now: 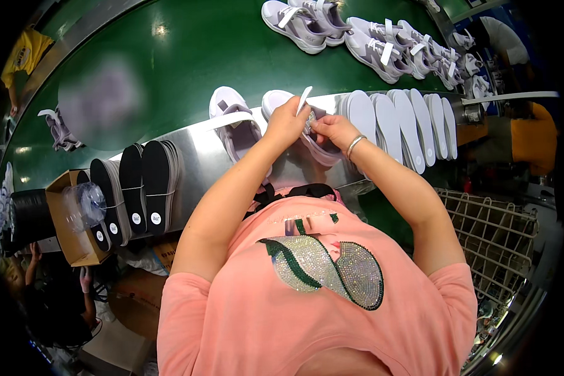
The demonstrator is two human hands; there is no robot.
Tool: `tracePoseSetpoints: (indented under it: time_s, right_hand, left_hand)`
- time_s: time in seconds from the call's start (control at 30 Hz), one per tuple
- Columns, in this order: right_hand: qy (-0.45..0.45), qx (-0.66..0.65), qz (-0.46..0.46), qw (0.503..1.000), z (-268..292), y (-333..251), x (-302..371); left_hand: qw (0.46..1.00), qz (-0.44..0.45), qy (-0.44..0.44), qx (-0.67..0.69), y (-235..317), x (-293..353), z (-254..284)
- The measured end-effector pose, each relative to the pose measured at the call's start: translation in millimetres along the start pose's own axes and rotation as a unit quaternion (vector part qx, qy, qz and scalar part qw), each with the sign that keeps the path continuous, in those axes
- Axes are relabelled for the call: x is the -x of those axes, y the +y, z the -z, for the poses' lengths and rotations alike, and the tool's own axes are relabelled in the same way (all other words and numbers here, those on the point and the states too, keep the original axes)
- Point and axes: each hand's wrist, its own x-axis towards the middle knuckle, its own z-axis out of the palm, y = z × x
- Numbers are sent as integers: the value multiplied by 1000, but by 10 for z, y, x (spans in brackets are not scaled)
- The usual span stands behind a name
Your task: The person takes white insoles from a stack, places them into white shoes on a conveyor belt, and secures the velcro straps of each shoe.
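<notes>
With our left hand [286, 121], we gripped a white-and-lilac shoe [324, 153], strap [304, 98] raised. Our right hand [336, 131] pinched the shoe's opening.

A lilac-and-white shoe [323, 154] points toe-outward over the metal ledge [197, 153], white strap [304, 99] raised.

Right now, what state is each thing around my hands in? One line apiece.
Left hand: closed on the held shoe
Right hand: fingers pinched at its opening
Held shoe: tilted, white strap sticking up
Neighbouring shoe: upright, unheld
White insoles: stacked, side by side
Black insoles: stacked, banded
Carton: open, clear plastic inside
</notes>
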Motion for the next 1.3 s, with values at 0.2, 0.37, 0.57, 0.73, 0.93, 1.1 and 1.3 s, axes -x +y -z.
tracePoseSetpoints:
  time_s: [0.2, 0.37, 0.57, 0.73, 0.93, 1.1, 1.3]
  right_hand:
    - [-127, -222, 83, 963, 183, -131, 324]
    - [90, 4, 218, 972, -143, -283, 709]
    - [45, 69, 256, 963, -163, -163, 673]
    - [110, 46, 100, 988, 91, 250, 498]
    - [54, 42, 13, 998, -158, 399, 292]
    - [18, 48, 59, 997, -532, 310, 118]
    - [-56, 234, 139, 960, -639, 111, 200]
  left_hand:
    - [999, 32, 42, 12, -25, -22, 117]
    - [969, -204, 98, -103, 673, 438, 244]
    - [973, -165, 149, -62, 573, 810, 818]
    - [747, -52, 555, -361, 493, 1641, 2537]
    - [495, 135, 646, -566, -87, 2352, 3166]
    - [867, -20, 442, -230, 253, 1524, 1859]
    - [866, 68, 41, -493, 232, 785, 652]
